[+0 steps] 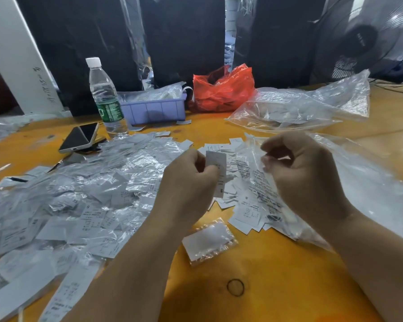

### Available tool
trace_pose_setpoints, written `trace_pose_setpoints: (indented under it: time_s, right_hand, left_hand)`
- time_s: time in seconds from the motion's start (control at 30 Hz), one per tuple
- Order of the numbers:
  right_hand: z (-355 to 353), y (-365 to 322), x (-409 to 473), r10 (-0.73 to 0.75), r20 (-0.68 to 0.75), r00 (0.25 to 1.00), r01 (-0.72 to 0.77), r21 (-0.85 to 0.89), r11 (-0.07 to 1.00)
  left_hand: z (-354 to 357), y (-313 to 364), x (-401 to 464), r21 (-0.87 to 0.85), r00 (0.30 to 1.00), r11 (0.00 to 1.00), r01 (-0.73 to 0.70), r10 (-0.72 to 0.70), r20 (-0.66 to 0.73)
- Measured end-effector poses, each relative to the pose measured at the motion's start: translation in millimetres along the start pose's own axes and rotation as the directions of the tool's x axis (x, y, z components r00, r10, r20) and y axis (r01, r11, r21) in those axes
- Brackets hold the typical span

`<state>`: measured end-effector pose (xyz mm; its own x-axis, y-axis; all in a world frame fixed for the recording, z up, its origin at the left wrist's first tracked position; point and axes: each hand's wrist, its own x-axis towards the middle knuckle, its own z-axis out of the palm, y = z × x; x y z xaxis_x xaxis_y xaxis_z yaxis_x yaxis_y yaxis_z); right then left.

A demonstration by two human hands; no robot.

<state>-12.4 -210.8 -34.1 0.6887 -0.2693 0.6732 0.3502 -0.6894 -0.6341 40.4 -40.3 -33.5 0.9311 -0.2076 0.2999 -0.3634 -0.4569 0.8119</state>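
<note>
- The left hand (191, 180) is raised over the orange table (277, 275), fingers curled, pinching a white label (216, 163) upright.
- The right hand (298, 173) is just beside it above a clear bag (370, 182), fingertips curled inward; whether they grasp anything cannot be told.

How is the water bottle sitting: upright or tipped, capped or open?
Upright and capped. The water bottle stands on its base on the table, its white cap in place.

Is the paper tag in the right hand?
No, the left hand pinches the paper tag, and the right hand is apart from it.
</note>
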Motion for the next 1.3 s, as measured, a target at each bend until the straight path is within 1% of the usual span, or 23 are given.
trace_pose_setpoints:
  time_s: [0.07,0.1,0.23,0.3,0.33,0.4,0.5,0.53,0.63,0.73,0.77,0.83,0.9,0.97,1.1,1.2,1.27,1.3]
  right_hand:
    - [-3,-1,7,0.135,-0.032,0.990,-0.129,0.147,0.981]
    - [-4,-3,10,0.159,-0.045,0.986,-0.148,0.193,0.970]
    - [6,-18,23,0.103,-0.025,0.994,-0.093,0.254,0.963]
    - [16,-24,31,0.104,0.018,0.994,-0.105,0.317,0.943]
    - [22,-26,35,0.115,0.044,0.992,-0.123,0.366,0.922]
    - [32,-29,41,0.142,0.111,0.984,-0.178,0.489,0.854]
    - [43,-25,39,0.196,0.216,0.957,-0.290,0.634,0.717]
    - [45,-23,37,0.219,0.248,0.944,-0.330,0.657,0.678]
    - [43,-18,33,0.261,0.325,0.909,-0.417,0.712,0.565]
    - [36,-20,34,0.312,0.381,0.870,-0.482,0.789,0.382]
    - [33,-21,34,0.330,0.388,0.861,-0.492,0.800,0.343]
    - [31,-22,35,0.363,0.393,0.845,-0.507,0.806,0.306]
    - [32,-22,35,0.384,0.398,0.834,-0.519,0.802,0.296]
    - [35,-22,34,0.399,0.416,0.817,-0.547,0.778,0.308]
    - [37,-16,34,0.423,0.514,0.747,-0.662,0.633,0.401]
    - [33,-12,36,0.358,0.649,0.671,-0.726,0.479,0.493]
    - [27,-11,38,0.291,0.739,0.608,-0.730,0.376,0.570]
    - [25,-11,38,0.255,0.777,0.576,-0.728,0.346,0.592]
  left_hand:
    - [-2,0,0,-0.030,1.000,1.000,0.002,-0.003,-0.030]
    - [-2,0,0,-0.046,0.999,0.999,-0.001,-0.001,-0.046]
    - [-5,-5,2,0.029,0.997,0.999,-0.031,0.033,-0.064]
    - [-7,-5,3,0.016,0.998,1.000,-0.010,0.011,-0.064]
    - [-8,-3,3,-0.020,0.998,1.000,0.015,-0.016,-0.057]
    - [-8,1,5,-0.082,0.997,0.994,0.073,-0.075,-0.021]
    - [-8,3,7,-0.144,0.987,0.978,0.152,-0.144,0.069]
    - [-7,3,7,-0.178,0.983,0.969,0.172,-0.155,0.101]
    - [-3,3,6,-0.187,0.967,0.959,0.215,-0.181,0.181]
    - [-3,2,7,-0.264,0.930,0.906,0.329,-0.264,0.256]
    - [-4,1,7,-0.303,0.922,0.887,0.349,-0.266,0.282]
    - [-7,-1,8,-0.369,0.928,0.871,0.324,-0.216,0.304]
    - [-9,-3,8,-0.406,0.946,0.878,0.253,-0.137,0.293]
    - [-10,-4,8,-0.425,0.964,0.886,0.185,-0.079,0.254]
    - [-12,-5,8,-0.357,0.982,0.928,0.111,-0.048,0.181]
    - [-16,-7,10,-0.304,0.975,0.944,0.124,-0.058,0.215]
    - [-18,-7,10,-0.294,0.963,0.945,0.143,-0.064,0.263]
    - [-20,-7,10,-0.294,0.959,0.944,0.147,-0.064,0.274]
